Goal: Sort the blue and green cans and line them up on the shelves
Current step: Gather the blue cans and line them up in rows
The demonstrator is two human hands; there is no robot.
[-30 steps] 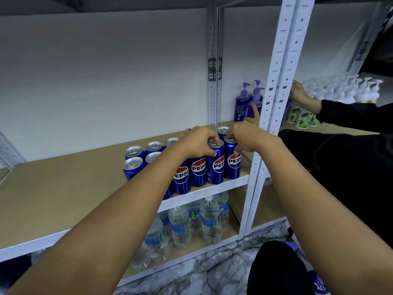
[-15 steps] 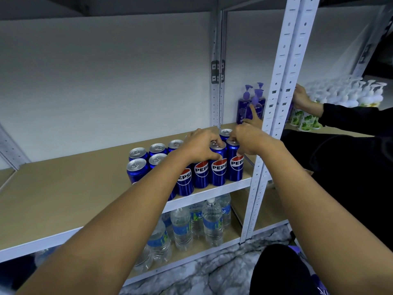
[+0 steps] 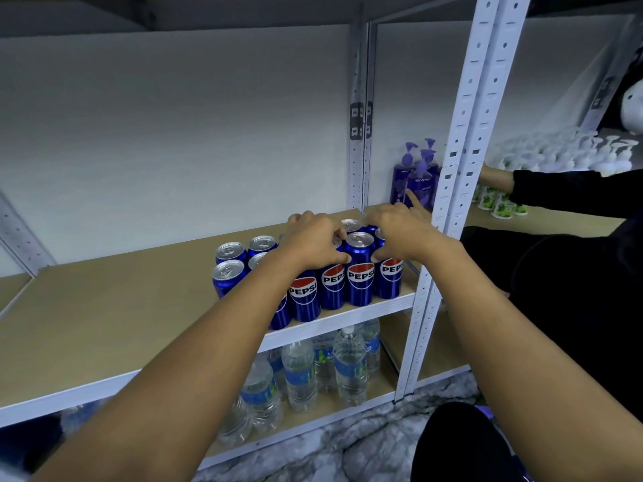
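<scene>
Several blue Pepsi cans (image 3: 360, 276) stand in two rows at the right end of the tan shelf (image 3: 104, 307). My left hand (image 3: 313, 241) lies over the front-row cans left of the middle one, fingers curled on a can top and thumb against its side. Over the rightmost front can sits my right hand (image 3: 403, 234), with its thumb pressed beside the middle can. That middle can's silver top shows between the two hands. Silver tops of the back-row cans (image 3: 229, 252) show to the left. No green cans are in view.
A white perforated post (image 3: 452, 189) stands just right of the cans. Purple pump bottles (image 3: 414, 179) are behind it. Water bottles (image 3: 348, 363) fill the lower shelf. Another person's black-sleeved arm (image 3: 556, 189) reaches among white pump bottles (image 3: 556, 151) on the right-hand shelf.
Both hands stay on the front-row cans and have spread slightly apart, so the middle can's top is fully exposed. The other person's hand has shifted a little.
</scene>
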